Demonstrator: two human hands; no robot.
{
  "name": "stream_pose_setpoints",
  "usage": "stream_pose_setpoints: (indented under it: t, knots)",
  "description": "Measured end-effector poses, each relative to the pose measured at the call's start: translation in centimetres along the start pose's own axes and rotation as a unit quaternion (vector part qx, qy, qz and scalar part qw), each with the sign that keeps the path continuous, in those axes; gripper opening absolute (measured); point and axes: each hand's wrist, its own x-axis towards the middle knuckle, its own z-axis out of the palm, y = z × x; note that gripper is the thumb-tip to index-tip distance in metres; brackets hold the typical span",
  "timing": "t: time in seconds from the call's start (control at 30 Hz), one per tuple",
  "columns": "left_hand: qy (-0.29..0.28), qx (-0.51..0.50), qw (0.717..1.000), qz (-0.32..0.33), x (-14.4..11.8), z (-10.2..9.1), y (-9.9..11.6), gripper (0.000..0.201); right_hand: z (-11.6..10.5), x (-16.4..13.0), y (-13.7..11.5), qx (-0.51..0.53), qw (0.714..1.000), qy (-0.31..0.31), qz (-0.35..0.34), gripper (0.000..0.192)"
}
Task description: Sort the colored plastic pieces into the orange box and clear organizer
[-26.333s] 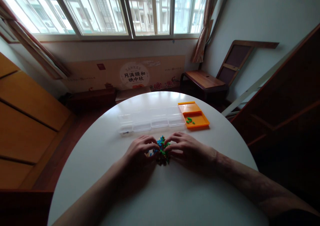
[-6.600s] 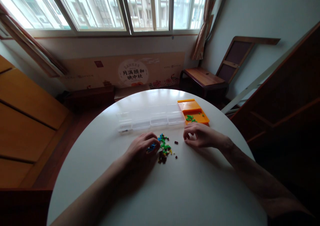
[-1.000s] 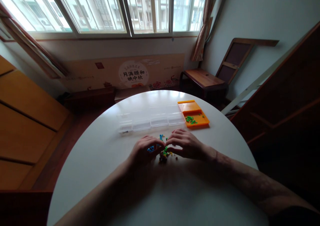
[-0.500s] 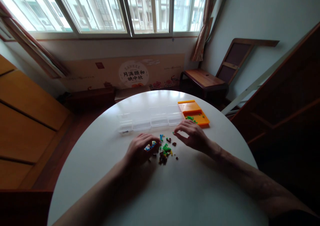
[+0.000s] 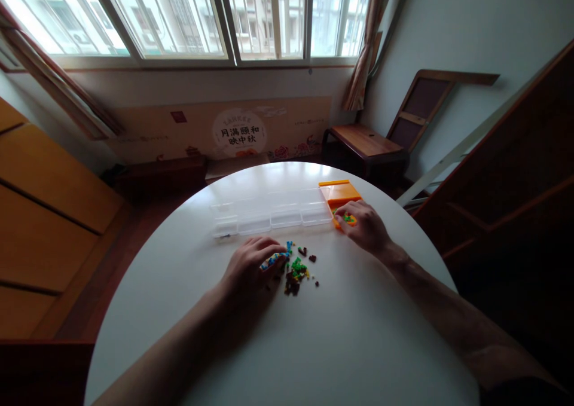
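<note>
My left hand arches over the near left side of a loose pile of small building bricks, with its fingers apart and its fingertips at the pile. Blue and white bricks show in the gap under its fingers. Beside them lie green bricks and dark brown bricks, with a few yellow bits. My right hand is over the orange tray, thumb and forefinger curled together. Whatever is between those fingertips is too small to make out. Green bricks lie in the tray below that hand.
A clear plastic compartment box lies across the far part of the round white table, its right end by the tray. Single brown bricks sit right of the pile. Beyond the table stands a wooden chair beneath the window.
My right hand has moved away and rightward, from beside the pile with a small green brick at its fingertips, to over the orange tray. My left hand has barely shifted.
</note>
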Motion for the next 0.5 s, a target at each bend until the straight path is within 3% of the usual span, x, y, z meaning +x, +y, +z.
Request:
stream_pose_setpoints:
  t: [0.23, 0.37, 0.5]
  knots:
    - [-0.026, 0.017, 0.999, 0.010, 0.7, 0.4, 0.5, 0.025, 0.8, -0.9, -5.1, 0.116, 0.973, -0.104, -0.170, 0.013]
    - [-0.038, 0.027, 0.999, 0.017, 0.8, 0.7, 0.6, 0.034, 1.6, -1.4, -5.8, 0.101, 0.965, -0.143, -0.196, 0.026]
    - [-0.040, 0.022, 0.999, 0.013, 0.8, 0.8, 0.5, 0.028, 1.6, -1.5, -5.9, 0.099, 0.965, -0.146, -0.196, 0.027]
